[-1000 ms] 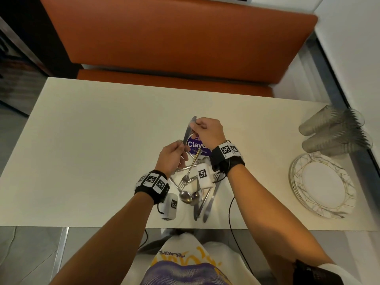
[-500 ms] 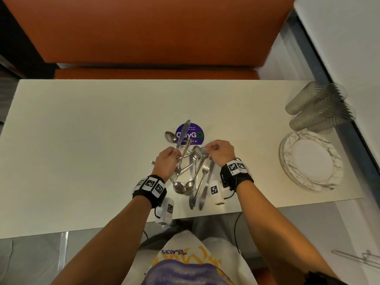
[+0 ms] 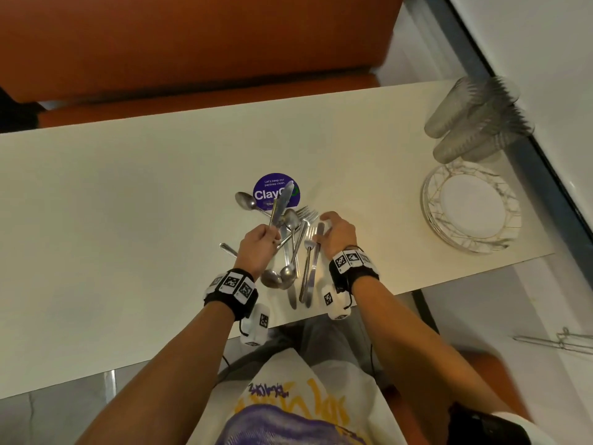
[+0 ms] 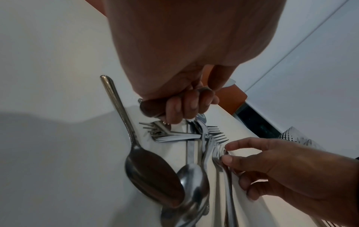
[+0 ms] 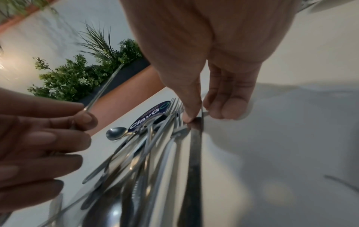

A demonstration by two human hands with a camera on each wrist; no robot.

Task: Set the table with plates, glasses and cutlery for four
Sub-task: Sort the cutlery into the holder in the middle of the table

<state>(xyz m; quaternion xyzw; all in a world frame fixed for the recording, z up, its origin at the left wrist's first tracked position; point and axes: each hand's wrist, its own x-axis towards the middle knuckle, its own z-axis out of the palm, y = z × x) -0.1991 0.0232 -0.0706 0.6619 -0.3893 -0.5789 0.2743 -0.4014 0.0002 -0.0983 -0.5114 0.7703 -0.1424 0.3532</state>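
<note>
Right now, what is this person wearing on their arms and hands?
Both hands are bare, with no gloves or sleeves on the forearms. Each wrist carries a black band with white square tags printed in black-and-white code patterns: left wristband, right wristband. A small white camera box, also tagged, hangs under each wrist, with a thin black cable trailing from it.
</note>
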